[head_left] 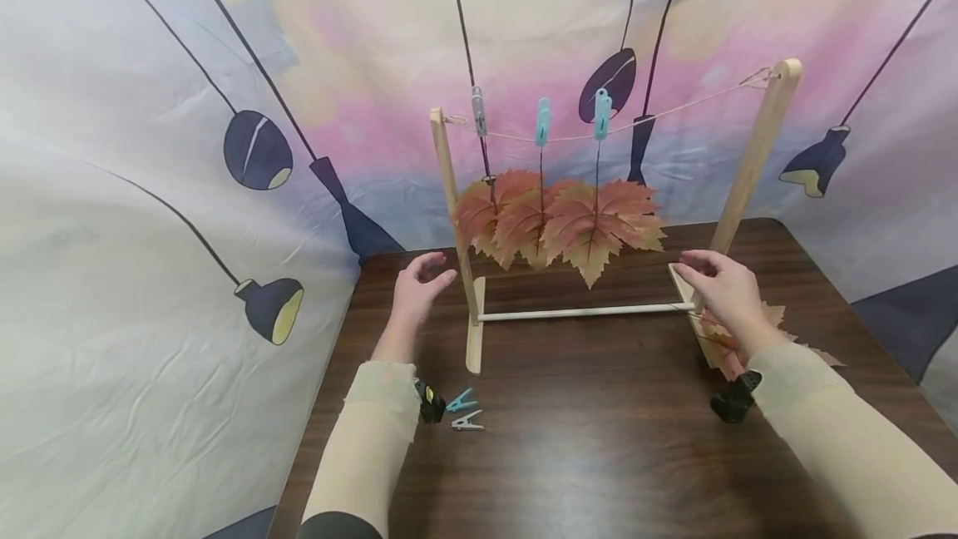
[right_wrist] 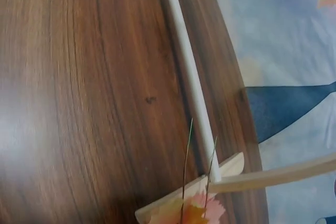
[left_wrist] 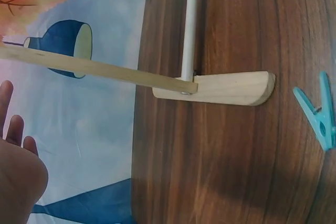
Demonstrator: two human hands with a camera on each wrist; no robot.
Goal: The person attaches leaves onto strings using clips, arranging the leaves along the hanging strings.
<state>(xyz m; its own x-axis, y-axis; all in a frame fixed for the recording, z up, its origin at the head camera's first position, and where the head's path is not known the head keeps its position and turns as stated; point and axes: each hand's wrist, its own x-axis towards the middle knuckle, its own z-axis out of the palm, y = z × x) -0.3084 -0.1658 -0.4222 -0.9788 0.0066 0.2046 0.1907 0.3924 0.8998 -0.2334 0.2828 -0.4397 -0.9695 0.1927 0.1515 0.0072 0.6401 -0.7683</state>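
Observation:
My left hand (head_left: 421, 296) is raised beside the left post of a wooden rack (head_left: 756, 156), fingers loosely bent with nothing between them. Near the right post is my right hand (head_left: 724, 296), its thumb close to its fingers and no object seen in them. A string (head_left: 674, 110) joins the two posts. From it several orange-red maple leaves (head_left: 595, 227) hang by their stems, held by a grey clothespin (head_left: 479, 111) and two blue clothespins (head_left: 542, 123). The left wrist view has part of the left hand (left_wrist: 18, 166); the right hand is outside the right wrist view.
A loose blue clothespin (head_left: 461, 401) and a grey one (head_left: 468, 421) lie on the brown table (head_left: 584, 456), by the left wrist. More artificial leaves (head_left: 722, 348) lie under the right hand, by the rack's right foot. A white rod (head_left: 584, 312) joins the feet. Patterned cloth (head_left: 150, 190) hangs behind.

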